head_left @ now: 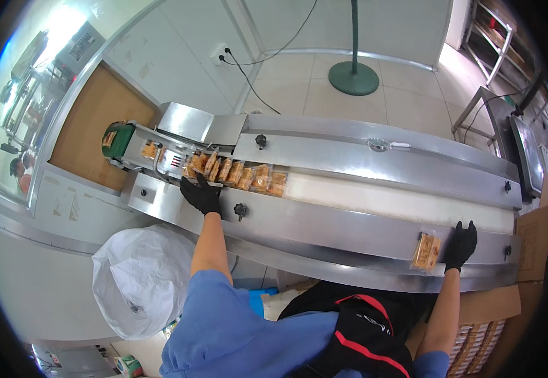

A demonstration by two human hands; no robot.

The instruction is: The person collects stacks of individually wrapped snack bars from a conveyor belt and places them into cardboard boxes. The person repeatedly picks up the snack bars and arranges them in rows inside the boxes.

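Observation:
My left hand, in a black glove, touches the near side of a row of clear-wrapped snack packets at the left end of the white conveyor belt. The packets lean on one another in a line along the belt. My right hand, also black-gloved, rests over the near steel rail of the conveyor, its fingers pointing towards the belt. Just left of it a single wrapped packet lies on the steel; whether the hand touches it I cannot tell. One more packet lies on the infeed beside a green roller end.
Black knobs stick up from the steel rails. A small strainer lies on the far rail. A white sack stands below left. An open carton with stacked packets is at lower right. A green stand base is on the floor beyond.

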